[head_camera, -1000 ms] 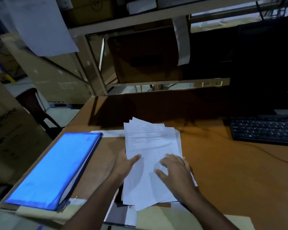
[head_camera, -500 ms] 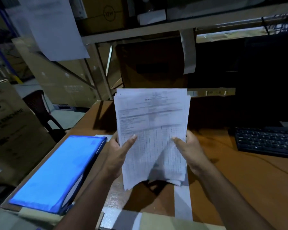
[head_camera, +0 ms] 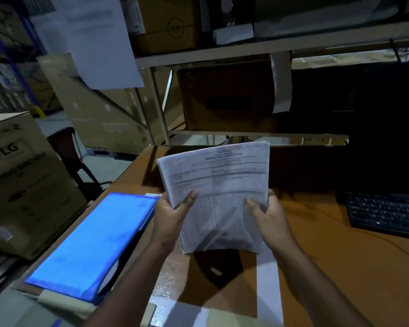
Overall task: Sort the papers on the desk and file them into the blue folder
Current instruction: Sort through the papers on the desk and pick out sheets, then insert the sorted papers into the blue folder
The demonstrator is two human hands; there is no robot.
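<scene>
A stack of printed white papers (head_camera: 219, 185) stands upright above the wooden desk (head_camera: 340, 267), its top sheet an invoice with a table grid. My left hand (head_camera: 170, 218) grips the stack's left edge, thumb across the front. My right hand (head_camera: 268, 214) grips the right edge, thumb on the front too. The closed blue folder (head_camera: 92, 244) lies flat on the desk's left side, just left of my left hand. One more white sheet (head_camera: 268, 286) lies on the desk under the stack.
A black keyboard (head_camera: 385, 215) sits at the right with a dark monitor behind it. A large LG cardboard box (head_camera: 21, 180) stands left of the desk. Metal shelving (head_camera: 222, 50) with boxes rises behind the desk, and a dark chair (head_camera: 66, 149) is at the left.
The papers lay flat on the desk under both hands a second ago. Both hands have lifted them upright and squared the stack, which now tilts slightly to the right.
</scene>
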